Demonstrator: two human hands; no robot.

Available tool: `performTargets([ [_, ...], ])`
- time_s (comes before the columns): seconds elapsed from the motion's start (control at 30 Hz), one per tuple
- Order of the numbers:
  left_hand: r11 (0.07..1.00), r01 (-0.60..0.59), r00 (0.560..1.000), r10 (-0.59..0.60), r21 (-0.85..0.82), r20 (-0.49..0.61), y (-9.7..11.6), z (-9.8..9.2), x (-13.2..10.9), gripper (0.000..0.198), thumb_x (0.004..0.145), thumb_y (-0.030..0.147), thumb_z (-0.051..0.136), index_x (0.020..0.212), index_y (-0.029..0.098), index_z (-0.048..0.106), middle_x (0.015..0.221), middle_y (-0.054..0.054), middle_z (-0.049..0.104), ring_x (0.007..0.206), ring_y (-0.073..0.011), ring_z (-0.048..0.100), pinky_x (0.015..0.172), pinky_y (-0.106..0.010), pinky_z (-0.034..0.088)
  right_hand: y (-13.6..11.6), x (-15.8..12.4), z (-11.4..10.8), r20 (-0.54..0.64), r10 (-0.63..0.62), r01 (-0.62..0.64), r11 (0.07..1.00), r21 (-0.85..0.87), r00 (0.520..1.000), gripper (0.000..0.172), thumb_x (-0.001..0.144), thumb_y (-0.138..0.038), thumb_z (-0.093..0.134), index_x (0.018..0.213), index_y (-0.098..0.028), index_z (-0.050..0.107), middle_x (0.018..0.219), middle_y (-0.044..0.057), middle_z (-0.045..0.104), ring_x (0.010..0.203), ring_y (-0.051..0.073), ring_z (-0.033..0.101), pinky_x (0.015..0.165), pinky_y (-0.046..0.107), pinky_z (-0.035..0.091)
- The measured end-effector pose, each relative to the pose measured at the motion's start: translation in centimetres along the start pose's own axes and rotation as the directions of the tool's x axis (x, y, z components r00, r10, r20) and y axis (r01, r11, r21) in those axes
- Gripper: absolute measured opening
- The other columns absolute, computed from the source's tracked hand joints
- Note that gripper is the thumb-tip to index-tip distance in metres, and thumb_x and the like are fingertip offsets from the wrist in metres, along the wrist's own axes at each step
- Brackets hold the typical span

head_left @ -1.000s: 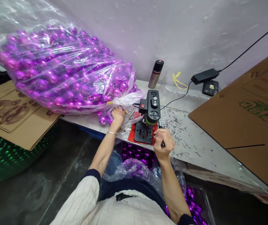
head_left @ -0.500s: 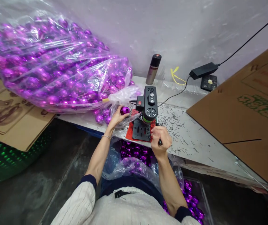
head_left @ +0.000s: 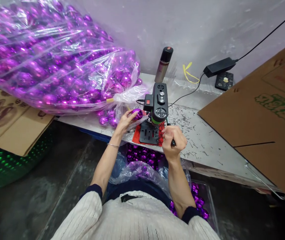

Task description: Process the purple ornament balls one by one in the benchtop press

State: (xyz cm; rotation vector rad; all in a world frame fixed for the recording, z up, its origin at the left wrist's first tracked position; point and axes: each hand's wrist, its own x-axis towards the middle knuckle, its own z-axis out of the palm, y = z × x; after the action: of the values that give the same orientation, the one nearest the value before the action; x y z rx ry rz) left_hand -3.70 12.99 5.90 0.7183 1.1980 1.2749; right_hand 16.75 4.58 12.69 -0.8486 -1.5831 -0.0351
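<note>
Across the white workbench: we look forward and down at a black lever-handled machine, our two bare hands apart from each other, one on each side of it.
Left hand: our thumb and fingers grip one shiny purple bauble, held just left of the machine.
Right hand: our fist is clamped round the black handle, at the machine's near right.
Machine details: two round grilles and silver buttons on top, a red switch on the left, a green ring under the head, and a slotted base plate lying over a red sheet.
Far left: a large clear bag bulges with purple baubles; a few more baubles sit beside its gathered neck.
Right of the machine: small dark pins lie scattered on the benchtop.
Far side: we find a black-capped canister, a yellow tie and a black power adapter by the pale wall.
Right edge: a big cardboard box with green print stands at a slant.
Near side: below the bench edge, purple baubles fill clear plastic before us; a clear bin at near right holds more.
Left edge: flat cardboard lies above shiny green baubles.
</note>
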Motion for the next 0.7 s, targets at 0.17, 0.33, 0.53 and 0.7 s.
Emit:
performTargets([
  [0.17,0.948,0.059,0.985,-0.004,-0.312,0.172,-1.1,1.2,-2.7,0.039,0.085,0.030,0.079,0.122,0.023,0.067,0.116,-0.004,0.076,0.105,-0.0182,0.073,0.103,-0.040,0.058,0.1,1.1,0.3,-0.036,0.024,-0.024,1.000,-0.008,0.999,0.028,0.097,-0.014,0.050,0.071,-0.022,0.052,0.063,-0.002,0.057,0.061,0.011,0.059,0.058,0.027,0.043],
  [0.33,0.901,0.141,0.987,-0.093,-0.410,0.134,-3.9,2.4,-5.0,0.038,0.090,0.044,0.075,0.117,0.019,0.068,0.108,-0.007,0.077,0.101,-0.0218,0.075,0.102,-0.043,0.059,0.3,0.9,0.3,-0.038,0.017,-0.018,0.999,-0.027,0.999,0.029,0.098,-0.015,0.049,0.070,-0.022,0.051,0.063,-0.002,0.058,0.061,0.011,0.060,0.058,0.026,0.044],
  [0.53,0.918,0.041,0.999,-0.025,-0.396,0.043,-6.2,3.0,-6.0,0.058,0.081,0.053,0.082,0.127,0.026,0.058,0.112,-0.004,0.075,0.095,-0.0185,0.075,0.095,-0.037,0.060,0.4,0.6,0.0,-0.013,-0.016,0.015,0.998,-0.058,1.000,0.028,0.098,-0.015,0.047,0.072,-0.022,0.052,0.064,-0.001,0.060,0.061,0.012,0.061,0.058,0.026,0.045],
  [0.7,0.977,-0.198,0.977,0.191,-0.076,-0.093,-7.9,3.4,-6.2,0.065,0.074,0.062,0.083,0.118,0.022,0.057,0.111,-0.007,0.073,0.107,-0.0210,0.071,0.104,-0.038,0.053,0.5,0.4,-0.1,-0.009,-0.032,0.031,0.999,-0.044,0.999,0.026,0.097,-0.015,0.049,0.072,-0.022,0.053,0.065,-0.001,0.062,0.061,0.012,0.061,0.058,0.026,0.045],
])
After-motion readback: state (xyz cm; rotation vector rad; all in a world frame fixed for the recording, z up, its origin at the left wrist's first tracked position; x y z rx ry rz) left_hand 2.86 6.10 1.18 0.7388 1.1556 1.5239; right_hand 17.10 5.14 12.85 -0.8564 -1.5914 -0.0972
